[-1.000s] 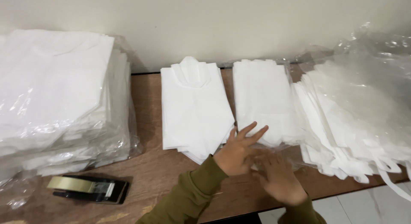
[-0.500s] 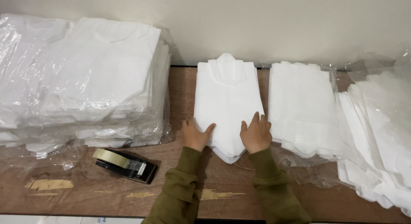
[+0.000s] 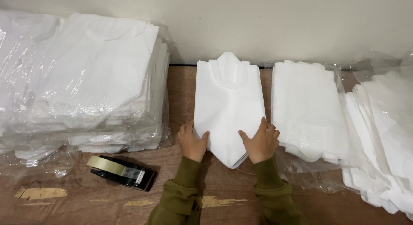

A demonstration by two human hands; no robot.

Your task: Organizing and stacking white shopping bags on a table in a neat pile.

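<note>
A small stack of folded white bags [image 3: 228, 109] lies flat on the brown wooden table [image 3: 180, 91], its pointed lower end towards the person and its shaped top against the pale wall [image 3: 258, 23]. Both hands clasp the stack near that lower end. The left hand [image 3: 192, 142] presses on the left edge, thumb lying on top of the sheets and fingers curled under or against the side. The right hand [image 3: 260, 141] mirrors it on the right edge, thumb spread over the top surface, fingers wrapped along the side. Each hand is half closed on the stack, squeezing it between them; olive-green sleeves [image 3: 180, 195] run back from the wrists.

Just to the right of the right hand sits a second pile of white bags [image 3: 307, 109] on crinkled clear plastic film [image 3: 309, 169], close to the held stack but apart from it. Farther right, a looser heap of white bags [image 3: 383, 139] fans out to the table's edge. To the left of the left hand, across a bare strip of wood, stands a tall plastic-wrapped bundle of white bags [image 3: 81, 83]. Below that bundle, left of the left wrist, rests a black tape dispenser [image 3: 122, 172] with a pale roll, well clear of the hands.
</note>
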